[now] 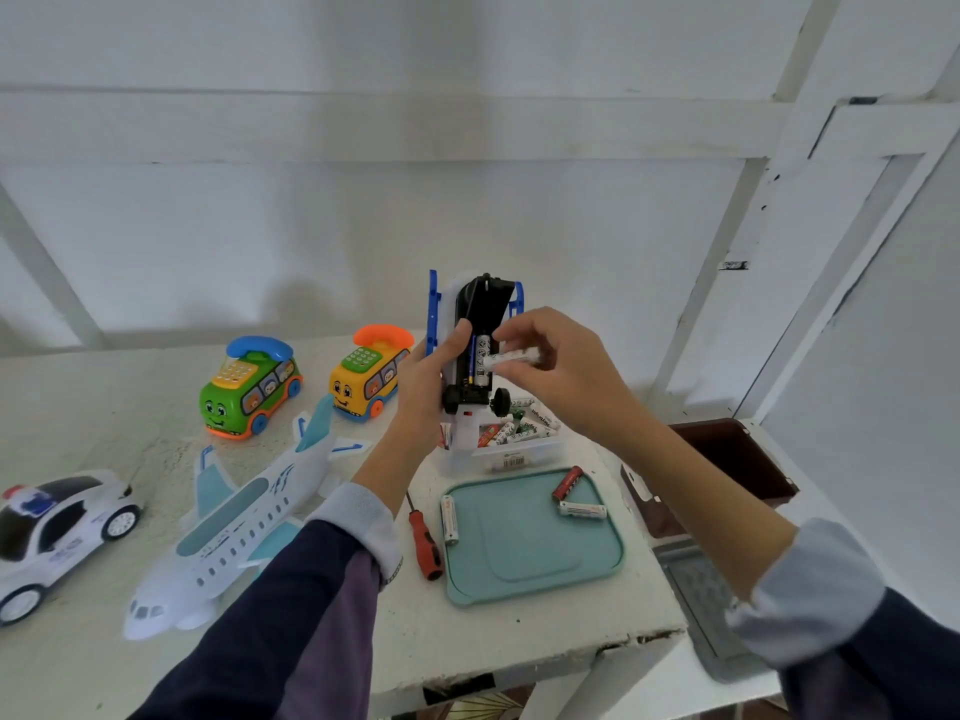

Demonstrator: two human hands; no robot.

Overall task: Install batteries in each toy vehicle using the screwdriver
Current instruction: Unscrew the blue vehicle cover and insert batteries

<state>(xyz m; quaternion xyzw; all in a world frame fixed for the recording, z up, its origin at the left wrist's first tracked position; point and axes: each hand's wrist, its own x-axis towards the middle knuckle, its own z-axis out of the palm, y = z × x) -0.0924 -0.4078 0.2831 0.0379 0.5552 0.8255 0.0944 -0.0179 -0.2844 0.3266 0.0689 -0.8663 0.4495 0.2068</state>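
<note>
My left hand (427, 381) grips a white toy vehicle (480, 324) with blue trim, held upright with its black underside facing me. Its battery bay is open and a white battery (483, 362) sits inside. My right hand (550, 366) pinches another white battery (511, 358) right at the bay. The red-handled screwdriver (425, 540) lies on the table left of the teal tray (540, 574). On the tray lie two white batteries (450, 519) (582, 510) and a red one (567, 482).
A clear box (524, 452) of several batteries stands behind the tray. A white plane (228, 532), a police car (57, 527), a green bus (249, 389) and a yellow bus (366, 379) stand at the left. A brown bin (737, 459) is at the right, by the table edge.
</note>
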